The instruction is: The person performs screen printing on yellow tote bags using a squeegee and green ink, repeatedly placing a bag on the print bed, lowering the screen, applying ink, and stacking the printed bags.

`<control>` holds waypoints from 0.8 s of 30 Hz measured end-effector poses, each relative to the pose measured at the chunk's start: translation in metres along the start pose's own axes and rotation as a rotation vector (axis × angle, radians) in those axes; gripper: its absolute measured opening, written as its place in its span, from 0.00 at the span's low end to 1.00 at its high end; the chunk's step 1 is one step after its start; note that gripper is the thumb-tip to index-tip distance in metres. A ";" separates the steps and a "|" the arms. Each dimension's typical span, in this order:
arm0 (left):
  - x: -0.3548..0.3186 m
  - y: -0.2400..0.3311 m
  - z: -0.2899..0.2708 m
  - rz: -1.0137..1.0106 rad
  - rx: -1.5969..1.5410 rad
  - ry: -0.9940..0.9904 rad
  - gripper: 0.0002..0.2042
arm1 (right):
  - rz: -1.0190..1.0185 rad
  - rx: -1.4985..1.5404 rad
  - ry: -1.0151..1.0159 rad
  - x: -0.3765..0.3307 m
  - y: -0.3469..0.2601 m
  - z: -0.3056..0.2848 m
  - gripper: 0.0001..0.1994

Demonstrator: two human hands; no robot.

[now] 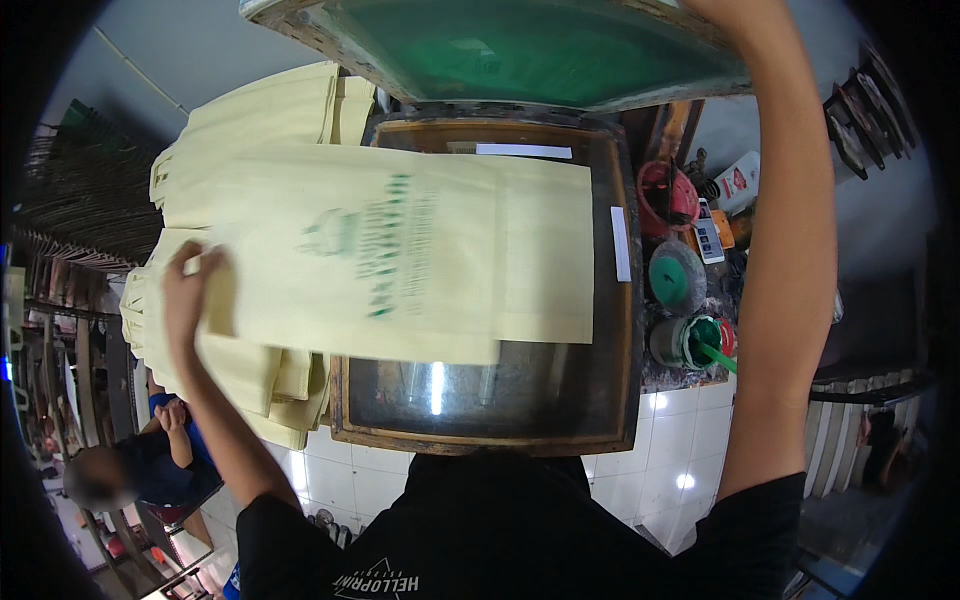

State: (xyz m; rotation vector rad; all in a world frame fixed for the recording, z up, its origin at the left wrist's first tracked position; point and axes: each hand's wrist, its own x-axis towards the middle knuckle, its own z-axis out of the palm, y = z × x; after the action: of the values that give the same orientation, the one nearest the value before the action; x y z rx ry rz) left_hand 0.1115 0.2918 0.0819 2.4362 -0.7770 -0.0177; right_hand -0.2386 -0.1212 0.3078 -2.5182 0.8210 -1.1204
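Observation:
My left hand (193,290) pinches the left edge of a cream fabric bag (460,260) with green printing, which is slightly blurred. The bag stretches over a glass-topped, wood-edged board (540,400). Beyond its right end another cream layer (548,250) lies on the glass; I cannot tell whether it is a separate bag. At the top edge my right hand (712,8) grips the rim of a raised, tilted printing screen (530,50) with green mesh. Most of its fingers are cut off by the picture edge.
Stacked cream bags (250,120) lie left of the board. At right stand a red basket (668,195), a phone (709,235), a tub of green ink (675,275) and an open ink jar (695,340) with a green stick. Another person (165,465) sits at lower left.

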 end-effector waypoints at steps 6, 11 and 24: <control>0.018 -0.056 -0.064 -0.066 0.679 0.599 0.29 | -0.320 -0.220 0.084 -0.013 0.003 0.004 0.18; -0.031 0.151 0.174 0.299 -0.182 -0.126 0.30 | -0.371 -0.166 0.016 -0.011 0.014 -0.006 0.18; -0.066 0.345 0.387 0.607 0.208 -0.598 0.51 | -0.373 -0.196 -0.007 0.011 0.024 -0.003 0.18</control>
State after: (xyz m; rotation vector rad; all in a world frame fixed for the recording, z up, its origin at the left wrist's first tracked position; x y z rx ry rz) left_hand -0.1951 -0.1038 -0.0691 2.2868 -1.8344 -0.4647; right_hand -0.2441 -0.1473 0.3051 -2.9227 0.4887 -1.1865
